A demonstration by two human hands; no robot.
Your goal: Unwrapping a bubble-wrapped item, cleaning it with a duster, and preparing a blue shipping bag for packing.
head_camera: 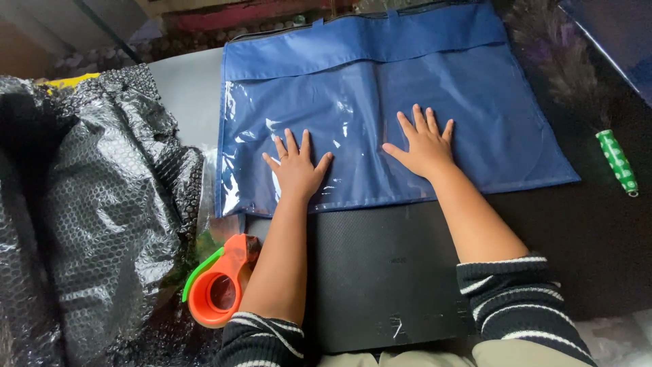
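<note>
Head view, blue bag under both hands, left and right flat, fingers spread

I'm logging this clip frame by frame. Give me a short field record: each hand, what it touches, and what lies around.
left hand: flat, fingers spread, on the blue bag
right hand: flat, fingers spread, on the same bag
bag: blue fabric with clear plastic front, lying flat
below bag: black mat
left side: black bubble wrap, orange tape dispenser
right side: green dotted handle
</note>
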